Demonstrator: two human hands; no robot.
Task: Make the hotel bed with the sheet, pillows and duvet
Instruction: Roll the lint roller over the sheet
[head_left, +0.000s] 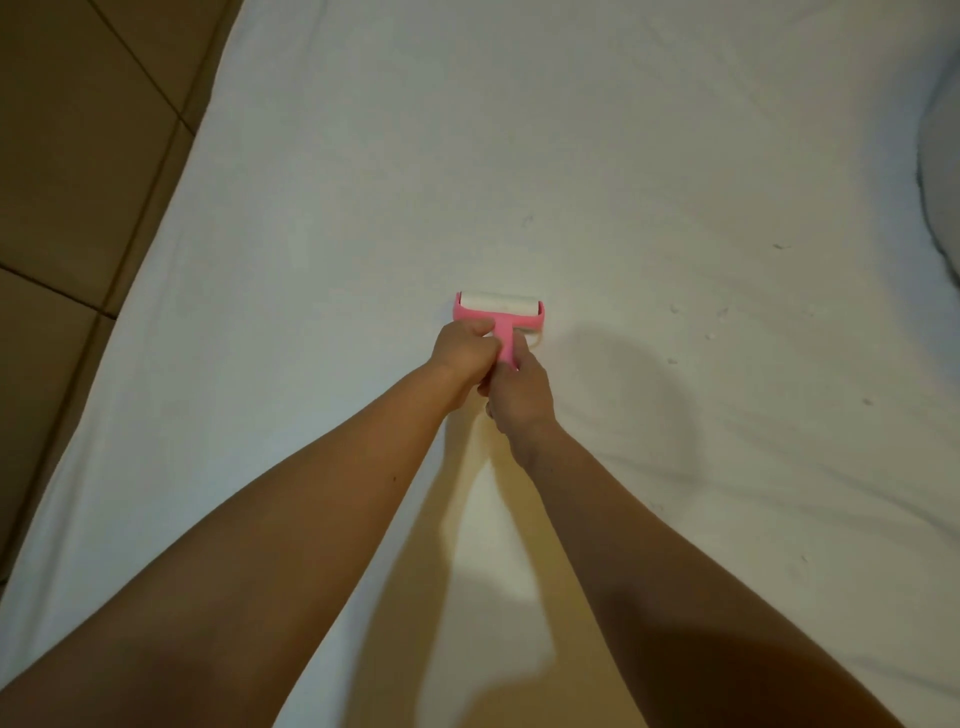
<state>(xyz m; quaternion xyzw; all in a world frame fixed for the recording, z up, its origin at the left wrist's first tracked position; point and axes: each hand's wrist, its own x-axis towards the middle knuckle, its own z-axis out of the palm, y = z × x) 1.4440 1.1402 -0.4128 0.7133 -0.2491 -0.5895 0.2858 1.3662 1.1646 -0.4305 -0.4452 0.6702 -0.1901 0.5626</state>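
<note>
— Head view: what do the hands grip?
— Left hand (464, 347) and right hand (519, 389) both clamp the pink lint roller (500, 312), pressed on the white sheet (363, 182) mid-bed.

Roller (500, 310) sits on sheet (363, 208), mid-bed. Left hand (464, 349) and right hand (517, 392) meet on its handle, just behind the roller. Floor (78, 156) lies left of bed. Pillow (943, 182) at far right edge.

No readable text, label, brand or number shows anywhere
</note>
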